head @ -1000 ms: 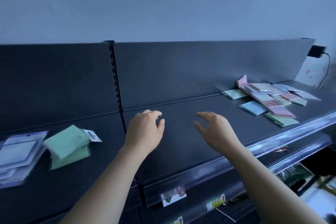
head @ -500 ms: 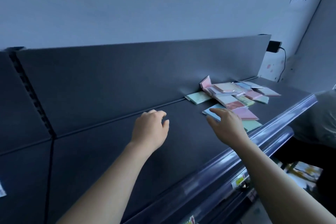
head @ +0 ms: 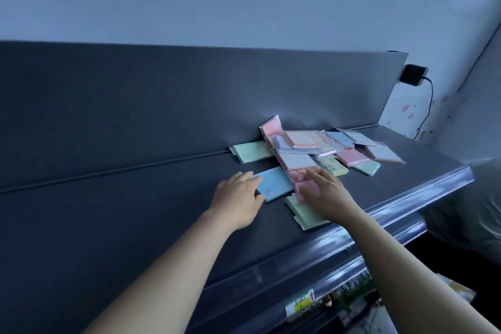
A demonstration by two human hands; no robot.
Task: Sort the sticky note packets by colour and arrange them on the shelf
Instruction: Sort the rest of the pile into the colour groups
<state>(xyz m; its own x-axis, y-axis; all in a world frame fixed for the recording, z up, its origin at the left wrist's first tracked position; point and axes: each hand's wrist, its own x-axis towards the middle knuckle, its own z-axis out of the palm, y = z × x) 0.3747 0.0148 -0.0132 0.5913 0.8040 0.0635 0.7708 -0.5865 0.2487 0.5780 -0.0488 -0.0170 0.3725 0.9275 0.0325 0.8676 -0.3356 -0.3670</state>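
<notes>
A mixed heap of sticky note packets [head: 306, 144] in pink, blue, green, yellow and white lies at the right end of the dark shelf [head: 151, 211]. My left hand [head: 238, 198] reaches in with straight fingers, its tips on the left edge of a blue packet [head: 275, 183]. Fingers spread, my right hand [head: 325, 192] lies flat over a pink packet [head: 303, 187] and a green packet [head: 303, 211] at the front of the heap. Another green packet [head: 252, 150] lies against the back panel. Neither hand grips anything.
The shelf's back panel [head: 189, 100] rises behind the heap. A clear price rail [head: 393, 206] runs along the front edge, with a lower shelf and labels [head: 301, 304] beneath. A black adapter with a cable [head: 413, 74] hangs on the wall at the right.
The view has swung right, so the green and white packets at the left have left the frame. Both hands travelled right along the shelf and now touch packets at the heap's front.
</notes>
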